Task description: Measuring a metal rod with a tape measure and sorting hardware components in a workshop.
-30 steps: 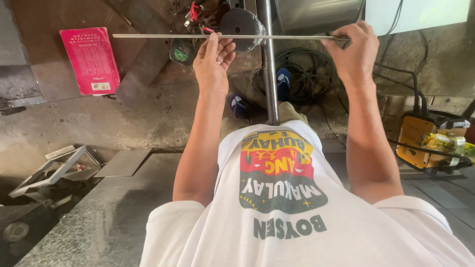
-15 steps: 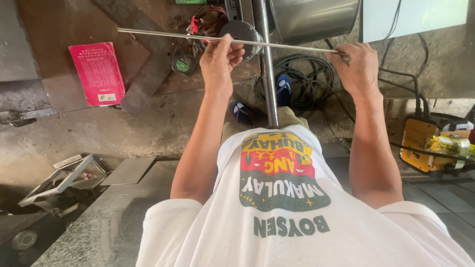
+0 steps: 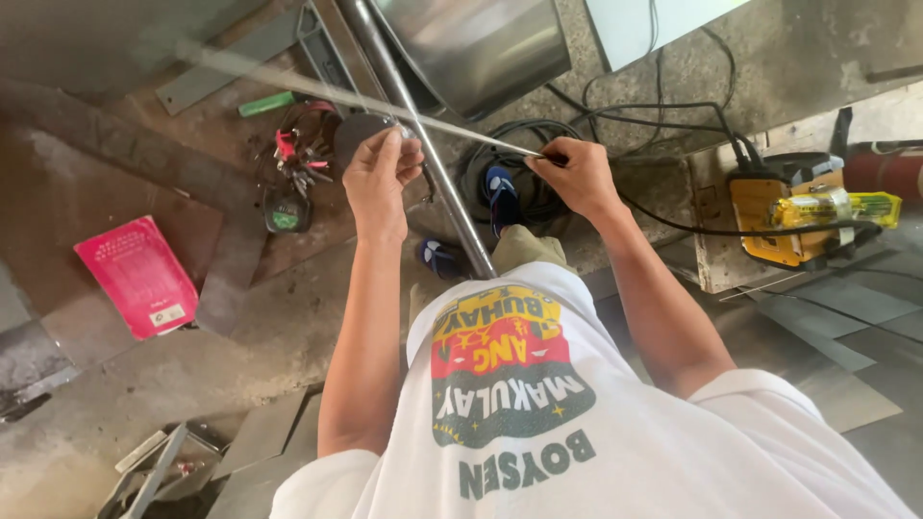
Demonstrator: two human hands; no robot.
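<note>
Two hands: left hand (image 3: 382, 178), right hand (image 3: 577, 176), both closed on one thin rod (image 3: 452, 127), blurred toward its far end. One thick steel pipe (image 3: 423, 159) crossing under the rod. Two feet in blue sandals (image 3: 500, 197). One pink booklet (image 3: 137, 276) near the floor's left edge. One yellow machine (image 3: 774, 207) by the right edge. One coil of black cable (image 3: 524, 183). One green marker (image 3: 266, 103). One small green tester (image 3: 286, 213). One bunch of red-handled tools (image 3: 298, 149), count unclear. One shiny steel box (image 3: 471, 48) at the top edge. One white shirt (image 3: 577, 432).
</note>
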